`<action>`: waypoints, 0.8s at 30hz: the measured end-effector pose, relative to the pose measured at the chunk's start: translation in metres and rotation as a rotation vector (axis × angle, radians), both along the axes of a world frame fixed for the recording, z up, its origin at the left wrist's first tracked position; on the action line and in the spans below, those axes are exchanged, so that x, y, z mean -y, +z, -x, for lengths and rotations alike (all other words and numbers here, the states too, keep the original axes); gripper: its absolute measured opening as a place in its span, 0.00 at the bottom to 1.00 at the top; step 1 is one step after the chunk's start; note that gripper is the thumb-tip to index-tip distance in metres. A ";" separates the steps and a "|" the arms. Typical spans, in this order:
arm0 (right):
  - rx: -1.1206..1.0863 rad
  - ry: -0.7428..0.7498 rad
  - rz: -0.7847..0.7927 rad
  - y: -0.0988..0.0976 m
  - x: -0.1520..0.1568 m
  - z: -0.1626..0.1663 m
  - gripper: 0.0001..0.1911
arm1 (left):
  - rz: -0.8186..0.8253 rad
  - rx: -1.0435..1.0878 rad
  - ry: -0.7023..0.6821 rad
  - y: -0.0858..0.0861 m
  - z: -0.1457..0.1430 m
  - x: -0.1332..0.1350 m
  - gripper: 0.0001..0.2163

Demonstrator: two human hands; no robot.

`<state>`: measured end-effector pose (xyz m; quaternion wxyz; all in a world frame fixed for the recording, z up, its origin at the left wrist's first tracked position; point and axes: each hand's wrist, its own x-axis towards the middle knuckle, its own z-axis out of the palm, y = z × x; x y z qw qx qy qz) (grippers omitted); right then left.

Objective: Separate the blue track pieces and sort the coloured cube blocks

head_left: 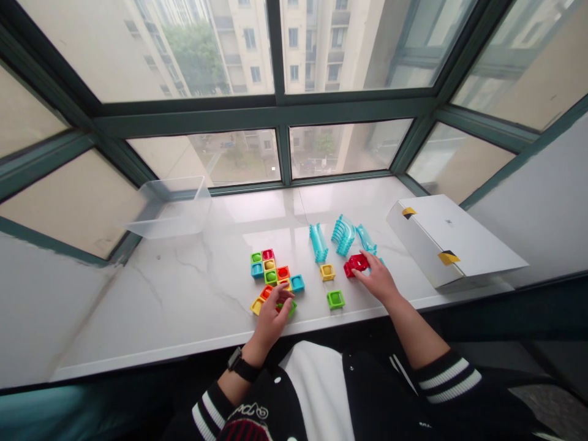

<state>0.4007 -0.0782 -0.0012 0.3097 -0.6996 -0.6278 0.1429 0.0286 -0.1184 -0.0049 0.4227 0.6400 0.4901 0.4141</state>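
A cluster of joined coloured cube blocks lies on the white marble sill. My left hand rests at the cluster's near end, fingers curled onto a green block. My right hand pinches a red block on the sill. Loose yellow and green blocks lie between the hands. Three translucent blue track pieces stand just beyond the red block.
A clear plastic tub sits at the back left of the sill. A white cardboard box with yellow-black tape lies at the right. Window frames close the sill behind; its near edge is by my lap.
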 end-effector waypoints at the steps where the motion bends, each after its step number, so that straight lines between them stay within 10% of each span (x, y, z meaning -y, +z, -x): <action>1: 0.006 0.006 0.000 -0.003 -0.001 0.001 0.36 | 0.001 -0.002 -0.002 0.000 0.000 0.000 0.17; 24: 0.037 -0.097 0.051 -0.030 -0.004 0.019 0.38 | 0.035 -0.027 -0.014 0.004 0.001 -0.001 0.14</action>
